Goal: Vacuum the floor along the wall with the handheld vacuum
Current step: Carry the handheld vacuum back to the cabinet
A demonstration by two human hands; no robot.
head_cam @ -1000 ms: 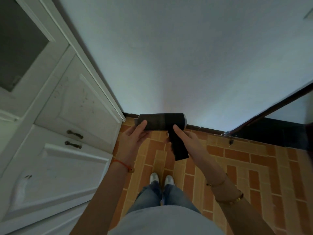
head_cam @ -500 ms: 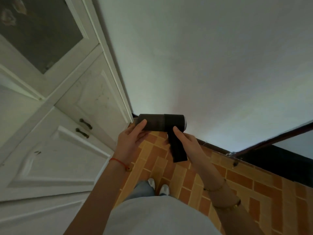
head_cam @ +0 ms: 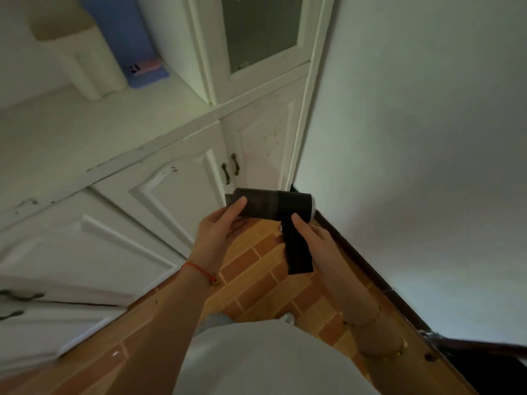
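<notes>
While the person stands on the brick-patterned floor (head_cam: 251, 283), both hands hold a black handheld vacuum (head_cam: 273, 207) in the air above it. Fingers of the left hand (head_cam: 221, 230) curl under the vacuum's front end, thumb on top; the right hand (head_cam: 315, 242) grips its handle. Beyond the vacuum, white cabinet doors (head_cam: 182, 192) meet the pale wall (head_cam: 413, 138) at a corner.

Handheld vacuum (head_cam: 271, 206): dark cylindrical body, lying horizontal in mid-air above the floor (head_cam: 256, 283), nozzle end left, handle pointing down and near. Floor of orange-brown brick-pattern tiles meets the pale wall (head_cam: 413, 138) at right.
</notes>
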